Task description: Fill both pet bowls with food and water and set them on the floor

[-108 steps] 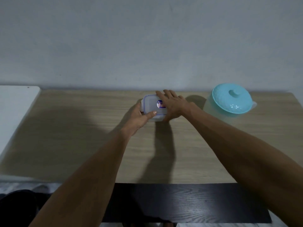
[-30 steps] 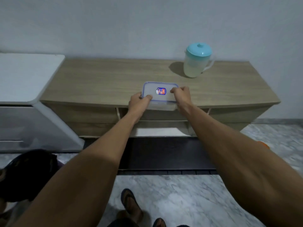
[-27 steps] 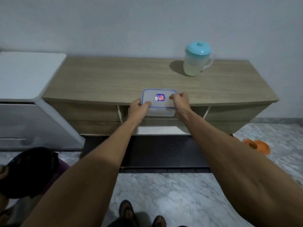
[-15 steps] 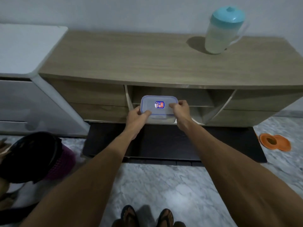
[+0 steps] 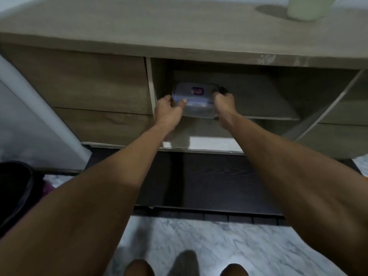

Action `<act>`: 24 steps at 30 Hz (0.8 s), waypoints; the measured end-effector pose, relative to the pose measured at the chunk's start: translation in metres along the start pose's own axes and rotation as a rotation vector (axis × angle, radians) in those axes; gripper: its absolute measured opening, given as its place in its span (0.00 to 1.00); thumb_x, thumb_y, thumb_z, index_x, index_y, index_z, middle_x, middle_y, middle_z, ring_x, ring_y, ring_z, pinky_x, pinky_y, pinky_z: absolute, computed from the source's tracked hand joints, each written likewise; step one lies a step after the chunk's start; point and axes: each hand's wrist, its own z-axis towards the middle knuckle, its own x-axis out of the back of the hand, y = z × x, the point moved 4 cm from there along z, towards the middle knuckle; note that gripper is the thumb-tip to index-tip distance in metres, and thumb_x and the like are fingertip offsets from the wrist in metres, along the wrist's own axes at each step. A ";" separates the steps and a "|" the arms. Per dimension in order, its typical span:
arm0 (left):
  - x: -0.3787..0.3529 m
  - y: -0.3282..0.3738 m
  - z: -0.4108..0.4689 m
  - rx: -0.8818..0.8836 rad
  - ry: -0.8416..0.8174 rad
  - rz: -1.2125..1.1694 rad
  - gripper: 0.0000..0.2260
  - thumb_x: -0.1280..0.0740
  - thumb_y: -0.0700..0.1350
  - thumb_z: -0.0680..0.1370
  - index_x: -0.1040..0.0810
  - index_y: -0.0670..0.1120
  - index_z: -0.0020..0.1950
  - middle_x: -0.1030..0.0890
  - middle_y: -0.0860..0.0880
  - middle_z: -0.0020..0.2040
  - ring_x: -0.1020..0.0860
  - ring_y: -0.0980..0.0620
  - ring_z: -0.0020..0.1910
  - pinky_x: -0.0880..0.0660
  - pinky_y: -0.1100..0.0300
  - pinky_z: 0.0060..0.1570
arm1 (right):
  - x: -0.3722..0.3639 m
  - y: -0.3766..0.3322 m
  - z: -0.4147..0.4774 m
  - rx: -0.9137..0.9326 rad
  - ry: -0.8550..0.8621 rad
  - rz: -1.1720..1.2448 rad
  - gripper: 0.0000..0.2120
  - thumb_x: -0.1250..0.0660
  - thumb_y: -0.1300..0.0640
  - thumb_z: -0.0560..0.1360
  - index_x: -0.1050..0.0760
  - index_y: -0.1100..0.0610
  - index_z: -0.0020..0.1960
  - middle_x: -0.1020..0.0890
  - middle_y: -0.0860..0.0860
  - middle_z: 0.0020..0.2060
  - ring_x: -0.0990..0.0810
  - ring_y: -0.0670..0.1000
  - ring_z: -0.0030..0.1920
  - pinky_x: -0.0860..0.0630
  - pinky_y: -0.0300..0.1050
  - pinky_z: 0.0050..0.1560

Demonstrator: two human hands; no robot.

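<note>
1. We count one box (image 5: 194, 100), one jug (image 5: 304, 6) cut off at the upper right of the frame on the bench (image 5: 139, 26), and two hands.
2. The box is clear plastic, with a blue-edged lid and a red-and-blue sticker, all slightly blurred.
3. It is at the front edge of the open shelf (image 5: 258, 100) under the bench, in the centre of the frame.
4. The left hand (image 5: 168, 111) grips its left end, thumb on the lid. The right hand (image 5: 224, 105) curls round its right end.

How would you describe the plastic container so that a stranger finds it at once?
Find the wooden cabinet and its open middle compartment. At the front left of the upper shelf there, a left hand and a right hand grip a clear plastic container. The red-and-blue sticker on its lid sets it apart.
</note>
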 end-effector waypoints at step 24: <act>0.001 -0.006 0.012 0.060 0.067 0.271 0.23 0.38 0.51 0.82 0.33 0.40 0.72 0.24 0.43 0.65 0.26 0.44 0.66 0.28 0.55 0.60 | -0.008 0.006 0.012 0.014 0.047 -0.076 0.29 0.44 0.48 0.83 0.49 0.51 0.80 0.39 0.54 0.78 0.38 0.57 0.76 0.41 0.47 0.75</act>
